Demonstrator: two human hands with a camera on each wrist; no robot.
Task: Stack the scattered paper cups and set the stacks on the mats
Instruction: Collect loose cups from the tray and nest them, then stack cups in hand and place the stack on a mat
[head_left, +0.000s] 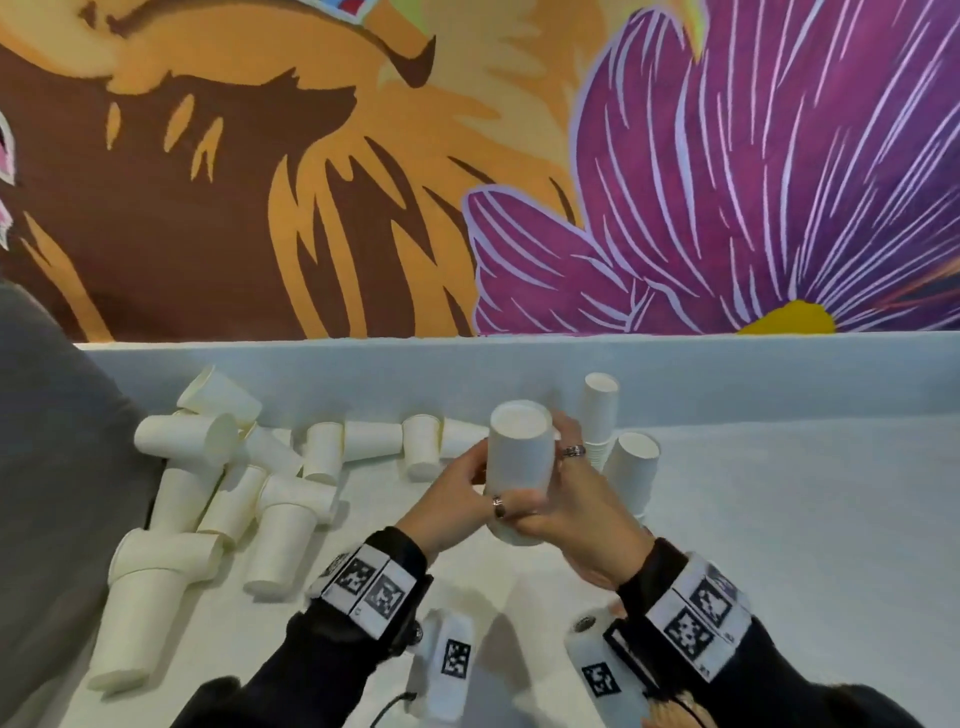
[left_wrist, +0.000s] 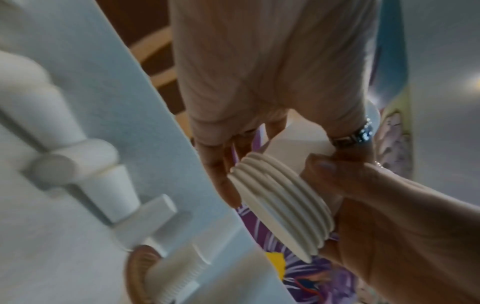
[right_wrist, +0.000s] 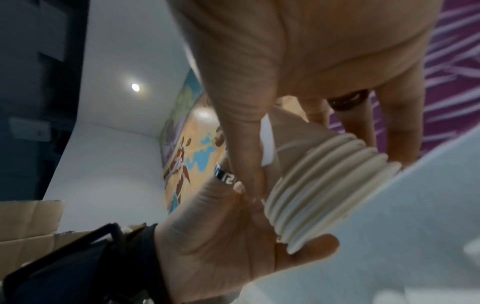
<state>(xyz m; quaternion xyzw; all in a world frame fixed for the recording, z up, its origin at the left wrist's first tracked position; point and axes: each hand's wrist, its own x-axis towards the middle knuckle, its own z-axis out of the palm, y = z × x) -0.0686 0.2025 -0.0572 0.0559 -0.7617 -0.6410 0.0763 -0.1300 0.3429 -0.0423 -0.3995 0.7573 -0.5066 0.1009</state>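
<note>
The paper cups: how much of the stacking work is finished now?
Done: two upside-down stacks stand behind the hands; a mat under them is unclear. In hand: left hand and right hand grip a nested stack above the table. Left: many loose cups still lie scattered.

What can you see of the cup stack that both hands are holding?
The cup stack is plain white paper, several cups nested; the wrist views show about six rolled rims packed at its lower end. It is held upside down, flat base up, above the white table. The left hand and right hand both grip its sides.
</note>
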